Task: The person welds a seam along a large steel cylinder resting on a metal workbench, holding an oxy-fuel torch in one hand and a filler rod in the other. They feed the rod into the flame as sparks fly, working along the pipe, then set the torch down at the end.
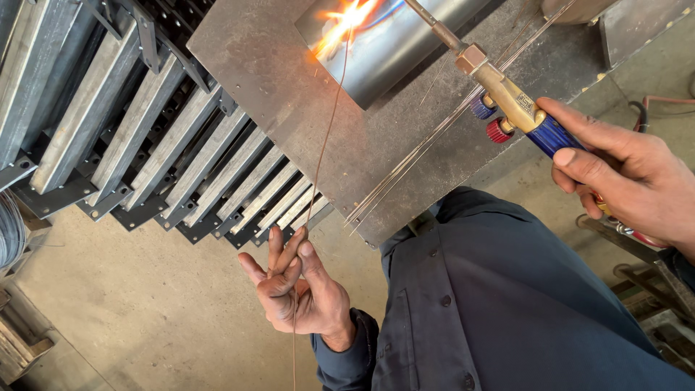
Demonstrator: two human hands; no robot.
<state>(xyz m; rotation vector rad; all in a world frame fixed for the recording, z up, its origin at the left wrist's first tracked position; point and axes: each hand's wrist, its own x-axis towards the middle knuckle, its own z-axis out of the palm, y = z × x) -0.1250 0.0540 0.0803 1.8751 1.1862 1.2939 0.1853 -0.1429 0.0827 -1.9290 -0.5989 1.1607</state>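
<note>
Nearest the head camera is the person's own dark blue work shirt (pixel 507 304), filling the lower right. Just past it the left hand (pixel 297 289) is raised palm-up with its fingers loosely spread, only the thumb and two fingertips closed in a light pinch on a thin copper-coloured filler rod (pixel 326 137); the loose grip looks suited to sliding the rod forward as it melts. The rod runs up from the hand, over the edge of the steel table (pixel 260 65), to the bright flame (pixel 344 25) on a shiny metal cylinder (pixel 391 51), so its tip lies well apart from the hand, at the heat. The right hand (pixel 630 174) is wrapped closed around the blue handle of a brass gas torch (pixel 507 98), its red and blue valve knobs just ahead of the fingers, the nozzle angled at the same spot on the cylinder. A bundle of spare thin rods (pixel 420 156) lies across the table between both hands, within reach. Grey metal brackets (pixel 181 145) stand stacked on the left.
</note>
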